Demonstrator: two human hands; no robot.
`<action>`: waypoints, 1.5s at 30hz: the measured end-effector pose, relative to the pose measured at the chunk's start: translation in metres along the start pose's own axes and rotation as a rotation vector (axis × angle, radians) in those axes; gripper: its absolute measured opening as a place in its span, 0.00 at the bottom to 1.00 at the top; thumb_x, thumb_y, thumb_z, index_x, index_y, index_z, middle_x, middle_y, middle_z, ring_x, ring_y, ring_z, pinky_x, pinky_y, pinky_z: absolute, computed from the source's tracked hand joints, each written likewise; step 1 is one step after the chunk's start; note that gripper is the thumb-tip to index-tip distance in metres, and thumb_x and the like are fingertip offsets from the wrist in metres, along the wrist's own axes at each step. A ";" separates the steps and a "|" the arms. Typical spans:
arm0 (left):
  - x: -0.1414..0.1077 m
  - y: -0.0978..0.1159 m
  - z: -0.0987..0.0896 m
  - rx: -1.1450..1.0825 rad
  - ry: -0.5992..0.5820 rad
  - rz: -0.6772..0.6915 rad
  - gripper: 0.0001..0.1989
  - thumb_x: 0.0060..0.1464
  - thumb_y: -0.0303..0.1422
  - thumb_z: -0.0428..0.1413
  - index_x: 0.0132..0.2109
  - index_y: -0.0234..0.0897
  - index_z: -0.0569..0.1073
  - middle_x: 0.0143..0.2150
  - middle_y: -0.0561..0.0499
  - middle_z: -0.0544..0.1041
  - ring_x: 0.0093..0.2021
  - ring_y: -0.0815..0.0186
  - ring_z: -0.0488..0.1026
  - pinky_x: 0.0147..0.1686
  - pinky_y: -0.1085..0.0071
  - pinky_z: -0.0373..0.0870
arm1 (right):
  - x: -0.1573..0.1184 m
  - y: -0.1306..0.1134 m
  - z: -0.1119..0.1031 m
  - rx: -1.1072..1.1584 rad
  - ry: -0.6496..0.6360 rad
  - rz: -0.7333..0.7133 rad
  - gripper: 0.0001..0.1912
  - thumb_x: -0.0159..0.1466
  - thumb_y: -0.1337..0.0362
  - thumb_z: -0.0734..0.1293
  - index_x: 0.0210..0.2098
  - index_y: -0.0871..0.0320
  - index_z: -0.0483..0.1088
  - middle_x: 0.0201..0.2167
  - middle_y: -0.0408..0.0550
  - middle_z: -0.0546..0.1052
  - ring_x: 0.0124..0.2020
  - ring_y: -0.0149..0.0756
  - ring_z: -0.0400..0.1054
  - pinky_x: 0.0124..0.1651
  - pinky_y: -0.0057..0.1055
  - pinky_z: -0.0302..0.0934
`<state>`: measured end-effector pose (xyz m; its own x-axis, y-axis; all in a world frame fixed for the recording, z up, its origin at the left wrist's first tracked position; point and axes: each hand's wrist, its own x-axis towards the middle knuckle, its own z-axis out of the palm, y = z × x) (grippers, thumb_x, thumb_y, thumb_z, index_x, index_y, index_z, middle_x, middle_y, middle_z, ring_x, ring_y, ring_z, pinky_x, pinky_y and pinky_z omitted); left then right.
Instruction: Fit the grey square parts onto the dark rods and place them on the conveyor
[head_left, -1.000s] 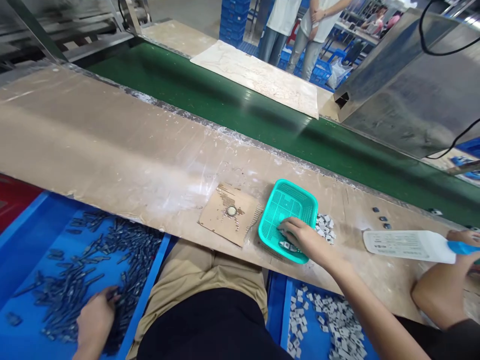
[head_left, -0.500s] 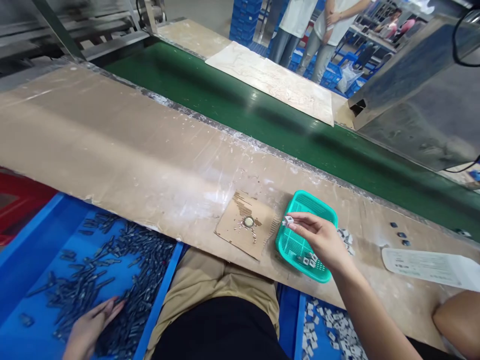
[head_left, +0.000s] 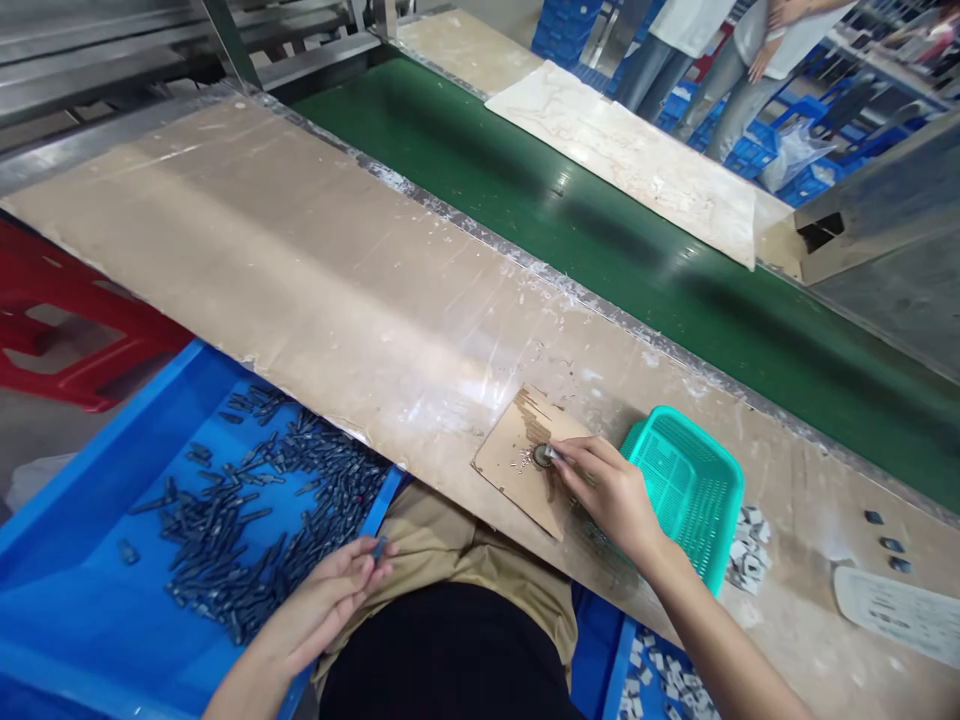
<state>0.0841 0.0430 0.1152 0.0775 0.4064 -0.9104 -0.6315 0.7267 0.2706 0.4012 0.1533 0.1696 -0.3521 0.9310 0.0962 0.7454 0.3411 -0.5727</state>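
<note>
Above my lap, by the bin's near corner, my left hand pinches a small dark blue-grey plastic piece. Many more dark slim pieces lie loose in the blue bin at the left. My right hand holds a small white square plastic piece between thumb and fingertips. It is at the rim of a small round dark-edged dish lying on a cardboard square. Whether the white piece touches the dish's contents I cannot tell. Beside my right hand stands a green plastic basket.
White pieces lie in a pile right of the basket and in a lower blue bin. Several dark caps and a white tray are at the right. Behind the worktable runs a green belt. Two people stand beyond.
My left hand has come out of the dark pieces toward my lap, carrying one. My right hand has brought the white piece left from over the basket to the dish. The view has shifted left.
</note>
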 end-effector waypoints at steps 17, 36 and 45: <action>-0.009 0.007 0.103 0.218 -0.515 0.167 0.13 0.44 0.34 0.64 0.35 0.31 0.72 0.35 0.48 0.76 0.32 0.73 0.72 0.35 0.79 0.70 | 0.003 -0.013 -0.012 0.445 0.113 0.395 0.12 0.57 0.57 0.68 0.38 0.56 0.73 0.36 0.51 0.77 0.38 0.42 0.71 0.44 0.39 0.66; 0.035 -0.014 0.156 0.502 -0.548 1.425 0.10 0.49 0.23 0.57 0.37 0.42 0.77 0.40 0.52 0.79 0.46 0.60 0.74 0.48 0.62 0.74 | -0.007 -0.037 -0.031 1.281 -0.063 0.740 0.15 0.51 0.64 0.73 0.37 0.60 0.71 0.26 0.45 0.77 0.30 0.32 0.72 0.34 0.28 0.68; 0.039 0.000 0.156 0.827 -0.655 2.104 0.26 0.51 0.16 0.52 0.56 0.38 0.65 0.51 0.46 0.74 0.51 0.59 0.70 0.43 0.65 0.76 | -0.008 -0.042 -0.028 1.354 -0.092 0.732 0.13 0.50 0.65 0.74 0.34 0.60 0.70 0.24 0.43 0.76 0.27 0.32 0.73 0.33 0.28 0.69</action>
<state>0.2072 0.1451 0.1287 0.2323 0.5443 0.8061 0.1651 -0.8388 0.5188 0.3887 0.1354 0.2160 -0.2209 0.8083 -0.5458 -0.2719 -0.5884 -0.7614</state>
